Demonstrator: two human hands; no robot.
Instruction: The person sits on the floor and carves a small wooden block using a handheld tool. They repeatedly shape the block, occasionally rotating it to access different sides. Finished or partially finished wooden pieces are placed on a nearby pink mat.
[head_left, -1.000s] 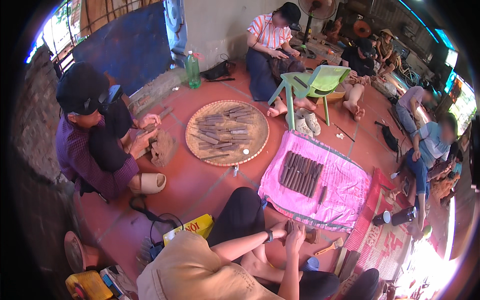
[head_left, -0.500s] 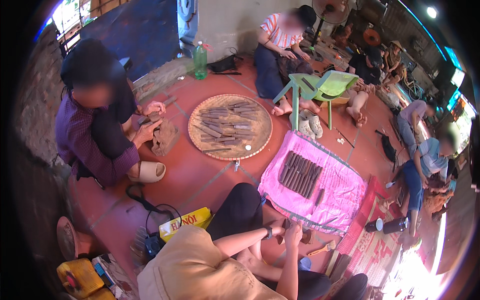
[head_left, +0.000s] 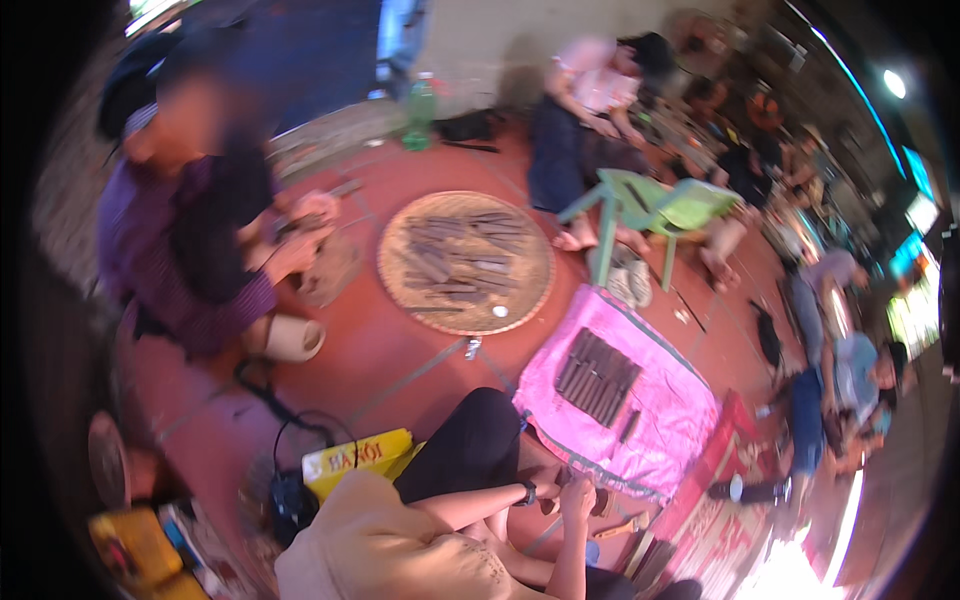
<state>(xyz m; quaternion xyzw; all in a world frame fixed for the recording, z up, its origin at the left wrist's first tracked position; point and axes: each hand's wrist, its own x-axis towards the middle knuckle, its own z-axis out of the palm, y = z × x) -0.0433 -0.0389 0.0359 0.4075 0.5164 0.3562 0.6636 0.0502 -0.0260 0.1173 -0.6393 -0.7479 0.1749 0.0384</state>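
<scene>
Pink sheet (head_left: 672, 425) on floor, rows of dark sticks (head_left: 597, 378) on it. Tray (head_left: 525, 292) of more sticks beyond its left side; green chair (head_left: 690, 205) past its far edge; brush (head_left: 626, 527) off its near edge; knee (head_left: 462, 440) at its left. Left hand (head_left: 546, 486) and right hand (head_left: 577, 497) together by sheet's near edge, fingers closed on brown piece (head_left: 602, 502), which juts out right of them; blurred.
</scene>
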